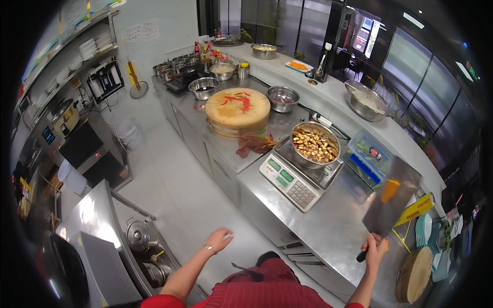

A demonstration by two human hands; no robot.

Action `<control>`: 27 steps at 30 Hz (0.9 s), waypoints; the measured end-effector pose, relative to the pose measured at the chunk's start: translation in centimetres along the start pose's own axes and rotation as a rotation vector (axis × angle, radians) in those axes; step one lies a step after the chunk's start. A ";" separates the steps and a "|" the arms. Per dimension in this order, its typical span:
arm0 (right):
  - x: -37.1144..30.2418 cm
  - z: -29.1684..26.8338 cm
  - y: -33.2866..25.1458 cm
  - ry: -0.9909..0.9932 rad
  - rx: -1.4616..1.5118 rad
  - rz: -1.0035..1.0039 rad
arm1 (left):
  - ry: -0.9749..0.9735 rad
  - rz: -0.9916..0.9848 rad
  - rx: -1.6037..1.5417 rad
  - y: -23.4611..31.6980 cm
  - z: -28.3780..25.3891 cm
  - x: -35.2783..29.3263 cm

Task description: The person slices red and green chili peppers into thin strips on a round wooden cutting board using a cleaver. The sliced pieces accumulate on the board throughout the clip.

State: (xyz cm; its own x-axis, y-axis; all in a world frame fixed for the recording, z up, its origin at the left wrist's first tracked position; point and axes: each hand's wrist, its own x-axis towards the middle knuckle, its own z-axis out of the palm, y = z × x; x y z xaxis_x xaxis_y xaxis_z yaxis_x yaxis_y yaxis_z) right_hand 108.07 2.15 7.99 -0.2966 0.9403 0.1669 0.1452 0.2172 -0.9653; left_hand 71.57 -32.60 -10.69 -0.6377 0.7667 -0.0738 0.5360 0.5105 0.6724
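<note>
My right hand (377, 247) is closed round the dark handle of a broad cleaver (404, 197), its blade raised over the right side of the steel counter. An orange patch shows on the blade; I cannot tell if it is food stuck there. My left hand (220, 239) hangs over the floor beside the counter, slightly smeared, its fingers loosely apart with nothing seen in them. Left of the cleaver, a steel bowl (315, 145) of brown-and-white chopped pieces sits on a digital scale (288, 180). Beyond the scale stands a round wooden chopping block (238, 109) with sliced red chilli (237, 100) on it.
A brown cloth (252, 146) lies by the block. Lidded plastic boxes (368, 156) stand against the ledge. Another wooden block (414, 274) and turquoise dishes (424, 230) are at the right. Steel bowls (283, 98) surround the far block. A low steel bench (95, 218) is behind my left arm.
</note>
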 end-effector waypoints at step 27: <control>16.4 63.0 -3.4 -0.507 -0.563 0.331 | 0.504 0.311 0.327 -18.4 -29.5 63.7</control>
State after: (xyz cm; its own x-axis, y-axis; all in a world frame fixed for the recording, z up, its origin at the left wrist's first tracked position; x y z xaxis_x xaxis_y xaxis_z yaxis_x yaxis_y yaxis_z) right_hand 43.25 0.34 1.40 -0.5254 0.7759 -0.3492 0.7113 0.1752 -0.6807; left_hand 4.76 -4.64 -6.03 -0.5643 0.6625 0.4926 0.8255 0.4475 0.3439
